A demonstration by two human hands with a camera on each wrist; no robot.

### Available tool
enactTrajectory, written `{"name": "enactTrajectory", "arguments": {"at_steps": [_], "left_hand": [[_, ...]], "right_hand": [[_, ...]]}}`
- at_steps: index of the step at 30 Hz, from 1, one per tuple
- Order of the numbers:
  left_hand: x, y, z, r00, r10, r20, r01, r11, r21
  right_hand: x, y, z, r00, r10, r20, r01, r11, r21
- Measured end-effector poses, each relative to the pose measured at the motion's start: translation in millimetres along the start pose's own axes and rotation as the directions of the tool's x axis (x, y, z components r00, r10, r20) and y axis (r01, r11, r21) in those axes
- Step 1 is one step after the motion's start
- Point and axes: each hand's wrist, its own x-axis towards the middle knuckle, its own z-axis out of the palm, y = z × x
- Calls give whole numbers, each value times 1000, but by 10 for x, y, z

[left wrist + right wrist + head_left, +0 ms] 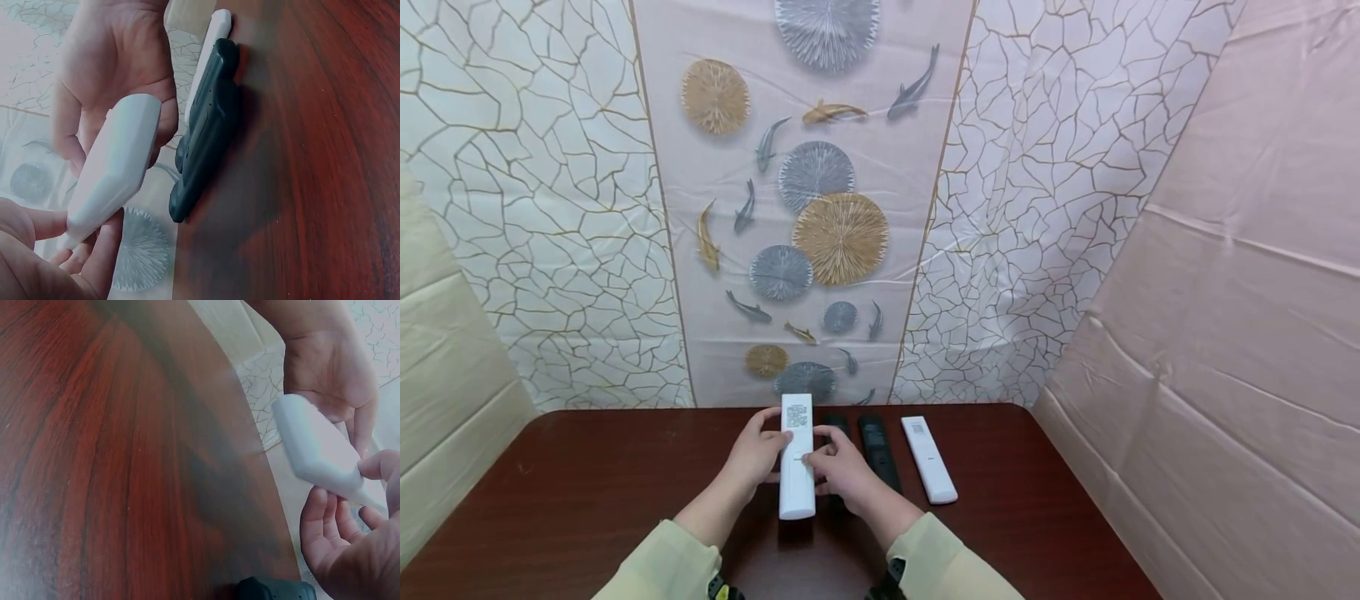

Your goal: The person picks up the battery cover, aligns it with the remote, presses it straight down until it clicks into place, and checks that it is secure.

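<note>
A white remote control is held up above the table between both hands, its back with a printed label facing up. My left hand grips its left side, thumb on the back and fingers beneath. From the right side, my right hand pinches it, thumb near the small mark on the back cover. In the left wrist view, the white remote spans between the left hand and the right hand. The right wrist view shows the right hand's fingers under the remote.
Right of the hands, two black remotes lie side by side, one partly hidden by the right hand. Farther right lies another white remote. The dark red wooden table meets a patterned cloth backdrop behind.
</note>
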Motion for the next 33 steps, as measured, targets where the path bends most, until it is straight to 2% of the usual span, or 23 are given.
{"name": "enactTrajectory", "arguments": {"at_steps": [6,12,16,23,33], "left_hand": [[13,-2,3,1000,4,8,-4,1000,2],[36,-41,-22,996,1,85,-2,1000,15],[72,-95,-37,994,-8,108,6,1000,15],[177,-220,-56,996,-43,72,41,999,35],[461,-446,-54,993,-118,19,115,986,124]], "right_hand": [[7,-9,7,1000,3,-23,-3,1000,-22],[-16,10,-1,999,24,-26,-24,1000,-6],[-31,40,-9,998,35,-42,-35,999,4],[-36,84,-93,994,5,-109,-3,1000,25],[-122,74,-246,991,-21,-135,28,999,46]]}}
